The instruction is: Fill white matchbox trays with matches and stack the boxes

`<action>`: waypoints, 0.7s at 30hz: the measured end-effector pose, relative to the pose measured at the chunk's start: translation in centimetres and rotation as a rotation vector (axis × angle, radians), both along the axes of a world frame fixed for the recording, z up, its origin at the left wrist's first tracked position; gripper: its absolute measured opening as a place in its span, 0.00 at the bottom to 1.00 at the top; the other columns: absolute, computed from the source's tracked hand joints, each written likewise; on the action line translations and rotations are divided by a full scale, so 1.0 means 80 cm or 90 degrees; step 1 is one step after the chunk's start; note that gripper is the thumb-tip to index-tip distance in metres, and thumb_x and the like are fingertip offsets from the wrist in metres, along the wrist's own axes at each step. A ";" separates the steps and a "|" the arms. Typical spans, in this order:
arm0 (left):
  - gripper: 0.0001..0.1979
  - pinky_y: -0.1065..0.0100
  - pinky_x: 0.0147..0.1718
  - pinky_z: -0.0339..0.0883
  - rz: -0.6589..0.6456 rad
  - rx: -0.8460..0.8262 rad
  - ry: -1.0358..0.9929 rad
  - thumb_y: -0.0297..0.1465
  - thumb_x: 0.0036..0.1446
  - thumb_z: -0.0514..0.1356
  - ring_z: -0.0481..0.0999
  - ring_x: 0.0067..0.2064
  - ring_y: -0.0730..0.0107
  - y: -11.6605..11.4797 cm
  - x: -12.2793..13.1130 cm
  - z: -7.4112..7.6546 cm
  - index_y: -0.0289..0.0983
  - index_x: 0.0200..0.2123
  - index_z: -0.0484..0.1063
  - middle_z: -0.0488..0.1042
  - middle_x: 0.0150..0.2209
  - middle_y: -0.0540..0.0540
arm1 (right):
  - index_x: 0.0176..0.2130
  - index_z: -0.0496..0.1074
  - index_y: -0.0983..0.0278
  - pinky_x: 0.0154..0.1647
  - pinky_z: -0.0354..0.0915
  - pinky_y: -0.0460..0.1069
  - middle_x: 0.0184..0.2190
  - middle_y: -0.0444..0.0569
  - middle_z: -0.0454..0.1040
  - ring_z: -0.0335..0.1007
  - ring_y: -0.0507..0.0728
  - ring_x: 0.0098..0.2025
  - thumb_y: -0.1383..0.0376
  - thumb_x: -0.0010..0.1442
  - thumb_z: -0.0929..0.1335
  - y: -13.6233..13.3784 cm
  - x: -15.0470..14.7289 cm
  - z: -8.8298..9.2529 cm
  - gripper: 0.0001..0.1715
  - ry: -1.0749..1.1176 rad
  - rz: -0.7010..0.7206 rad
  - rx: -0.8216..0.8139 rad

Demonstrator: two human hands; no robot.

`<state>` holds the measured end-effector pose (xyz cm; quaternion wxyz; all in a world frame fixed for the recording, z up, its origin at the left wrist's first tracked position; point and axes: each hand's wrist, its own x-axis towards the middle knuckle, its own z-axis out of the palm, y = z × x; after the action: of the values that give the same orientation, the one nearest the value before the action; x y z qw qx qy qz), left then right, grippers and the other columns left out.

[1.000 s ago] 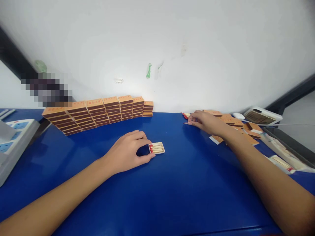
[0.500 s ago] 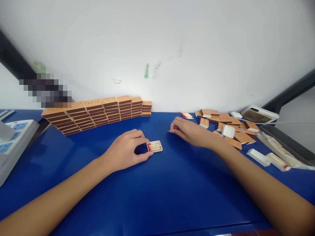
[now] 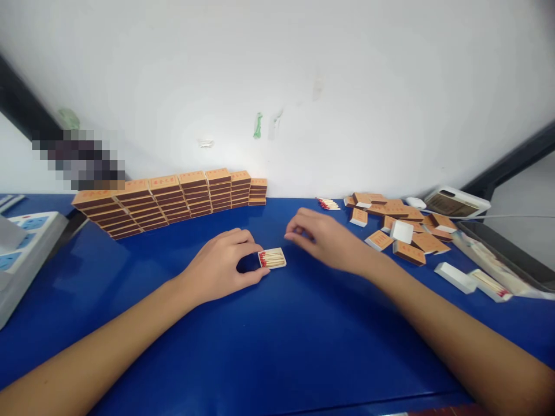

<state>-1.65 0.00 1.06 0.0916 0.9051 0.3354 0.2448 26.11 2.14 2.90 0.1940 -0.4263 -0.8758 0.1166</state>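
My left hand [image 3: 225, 263] rests on the blue table, thumb and index finger gripping the left end of a small white matchbox tray [image 3: 284, 261]. Inside the tray lie several matches [image 3: 273, 257], their red heads toward that hand. Up and to the right of the tray, my right hand [image 3: 318, 237] is held apart from it, fingers curled and the thumb drawn in toward the index fingertip. Whatever is between those fingertips, if anything, does not show. A loose pile of red-headed matches [image 3: 328, 204] lies behind this hand, near the wall.
Stacked matchboxes [image 3: 165, 199] form a row along the wall at left. Scattered matchboxes [image 3: 407, 249], a white tray [image 3: 402, 231], a tray of matches [image 3: 491, 285] and a phone [image 3: 457, 201] lie at right. A power strip [image 3: 32, 248] sits at far left.
My right hand has shifted slightly left, toward the tray. The red match head that showed at its fingertips no longer shows. My left hand keeps its grip on the tray.
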 end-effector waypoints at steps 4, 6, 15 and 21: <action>0.15 0.61 0.41 0.72 -0.001 0.004 -0.002 0.39 0.65 0.68 0.78 0.43 0.61 0.000 -0.001 -0.002 0.36 0.50 0.82 0.79 0.43 0.44 | 0.39 0.73 0.62 0.44 0.65 0.55 0.38 0.52 0.74 0.71 0.60 0.40 0.61 0.69 0.68 0.041 0.050 -0.006 0.08 -0.049 -0.094 -0.037; 0.16 0.61 0.40 0.72 -0.001 0.003 0.000 0.39 0.65 0.68 0.78 0.43 0.61 0.000 -0.001 -0.003 0.36 0.50 0.82 0.79 0.43 0.43 | 0.37 0.72 0.62 0.41 0.65 0.55 0.36 0.51 0.74 0.70 0.60 0.38 0.60 0.70 0.66 0.047 0.058 -0.009 0.10 -0.054 -0.096 -0.085; 0.14 0.59 0.42 0.73 0.002 0.002 0.004 0.40 0.66 0.67 0.77 0.42 0.62 0.001 0.000 -0.002 0.38 0.49 0.82 0.78 0.42 0.45 | 0.42 0.71 0.62 0.41 0.64 0.51 0.41 0.49 0.73 0.69 0.56 0.40 0.64 0.74 0.65 -0.022 -0.028 -0.002 0.07 0.051 0.049 -0.069; 0.13 0.61 0.40 0.73 0.001 0.005 -0.003 0.40 0.66 0.67 0.77 0.41 0.62 0.000 -0.001 -0.003 0.39 0.48 0.82 0.78 0.41 0.45 | 0.42 0.71 0.62 0.41 0.64 0.50 0.39 0.48 0.72 0.68 0.55 0.40 0.70 0.72 0.66 -0.029 -0.039 -0.012 0.04 0.054 0.071 -0.065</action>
<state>-1.70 0.03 0.83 0.0887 0.9047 0.3348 0.2482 22.96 -0.15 1.95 0.2020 -0.3806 -0.8822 0.1900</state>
